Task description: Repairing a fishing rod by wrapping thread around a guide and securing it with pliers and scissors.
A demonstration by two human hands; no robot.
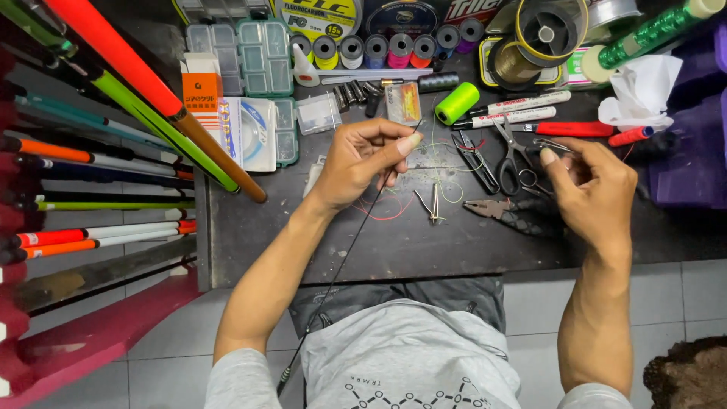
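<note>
Head view looks straight down at my two hands over the dark surface (394, 250). My left hand (362, 160) has its fingers pressed together, pinching the thin black rod tip (356, 235), which runs from near my lap up and away to a fine point just past my thumb. My right hand (594, 189) hovers off to the right, thumb and forefinger closed on something small and metallic; it is too small for me to say what, though it may be a little wire guide. I judge the rod tip to be very light, springy and easy to snap, so a grip close behind the point seems safest, with the rest left free to flex. Between my hands lie black scissors (515, 163), pliers (503, 212) and loose strands of green and red thread (447, 178). Farther off sit a bright green thread spool (457, 103), two white markers (522, 110) and a row of small spools (379, 50). Coloured rods (98, 144) fan out at the left.
</note>
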